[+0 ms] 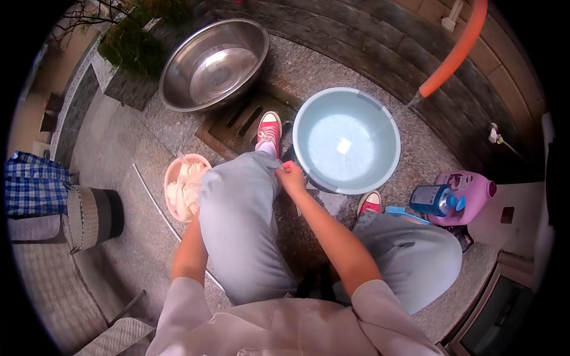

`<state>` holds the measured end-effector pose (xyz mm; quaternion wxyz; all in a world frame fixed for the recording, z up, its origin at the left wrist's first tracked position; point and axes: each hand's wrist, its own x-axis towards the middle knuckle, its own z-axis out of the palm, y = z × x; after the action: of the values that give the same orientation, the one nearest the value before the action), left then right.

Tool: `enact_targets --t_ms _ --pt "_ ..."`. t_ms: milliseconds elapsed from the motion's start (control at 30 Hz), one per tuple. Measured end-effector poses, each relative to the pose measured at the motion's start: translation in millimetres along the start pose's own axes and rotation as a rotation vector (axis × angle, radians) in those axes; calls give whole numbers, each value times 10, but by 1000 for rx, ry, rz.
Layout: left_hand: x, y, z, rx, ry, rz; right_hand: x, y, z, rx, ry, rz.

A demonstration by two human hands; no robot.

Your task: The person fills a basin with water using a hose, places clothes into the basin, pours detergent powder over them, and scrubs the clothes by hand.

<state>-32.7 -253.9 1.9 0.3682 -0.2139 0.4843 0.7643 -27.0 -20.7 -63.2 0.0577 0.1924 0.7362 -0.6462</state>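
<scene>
My right hand (291, 178) is closed in a pinch on the grey trouser leg (240, 207), at the inner side of my left knee. My left forearm reaches down beside that leg; the hand itself is hidden behind the knee, near a pink basin (171, 178) that holds pale cloth (186, 187). In front of my right hand stands a light blue basin (347, 140) with water in it. Water runs from an orange hose (454, 53) towards the blue basin's right side.
A large steel basin (217, 65) rests by a drain grate (237, 121). To the right are a blue bottle (430, 200), a pink jug (469, 193) and a blue brush (407, 213). A woven basket (86, 216) and checked cloth (35, 184) are at the left.
</scene>
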Motion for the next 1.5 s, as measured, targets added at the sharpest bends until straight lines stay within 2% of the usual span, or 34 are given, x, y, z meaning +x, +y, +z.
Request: enact_targets --t_ms 67,100,167,200,267,300,333,400,467,500,533,600,633,667,700,733,767,833,933,1000,1100,1200,1233,1333,1367,1400,1467,1500 --pt "75 39 -12 17 -17 -10 -34 -5 -132 -90 -109 -281" --pt "125 63 -15 27 -28 -17 -19 -21 -146 -92 -110 -284" --pt "233 133 -23 48 -52 -34 41 0 -168 444 -273 398" --pt "301 152 -14 64 -68 -43 46 11 -143 438 -272 393" --pt "395 189 -41 87 -90 -58 123 200 -1 303 -242 99" --pt "433 201 -55 101 -99 -66 254 342 47 307 -439 109" --pt "469 223 -71 120 -110 -71 216 252 105 282 -327 184" --pt "511 242 -93 160 -123 -85 203 62 101 357 -268 327" --pt "568 280 -105 223 -126 -75 262 -22 -8 249 -399 402" --pt "618 298 -133 268 -115 -56 246 -94 -29 216 -372 354" --pt "673 298 -168 324 -92 -24 250 -117 -33 47 -286 214" --pt "830 270 -307 493 -20 107 344 -53 -65 -219 -333 54" --pt "870 264 -348 663 54 242 273 -148 -97 -221 -332 53" --pt "804 263 -287 661 53 244 155 -356 -157 -274 -153 -126" --pt "675 306 -137 877 215 471 58 -534 -194 -321 29 -308" --pt "507 361 55 1089 382 701 -42 -616 -203 -319 29 -313" --pt "215 371 337 1159 461 773 -193 -656 -209 -282 16 -431" --pt "-126 279 564 1139 474 836 -393 -604 -259 -288 -21 -616" --pt "-340 63 592 1051 475 816 -602 -469 -282 -350 -71 -564" --pt "-365 -31 561 966 472 773 -743 -370 -246 -441 -24 -589" --pt "-354 -58 486 841 458 719 -845 -244 -137 66 -209 -263" --pt "-313 -48 371 708 444 663 -843 -151 -97 194 -225 -145" --pt "-310 -46 349 673 443 650 -853 -135 -70 102 -129 -244" --pt "-348 -108 292 575 430 613 -909 -52 -63 73 -50 -162" --pt "-381 -153 276 546 429 602 -880 -30 -40 224 -170 -59" --pt "-416 -214 266 522 428 591 -879 2 -25 221 -165 -56" --pt "-479 -361 260 477 432 574 -886 35 4 409 -180 -53" --pt "-523 -445 264 456 433 566 -876 60 28 360 -130 -87"
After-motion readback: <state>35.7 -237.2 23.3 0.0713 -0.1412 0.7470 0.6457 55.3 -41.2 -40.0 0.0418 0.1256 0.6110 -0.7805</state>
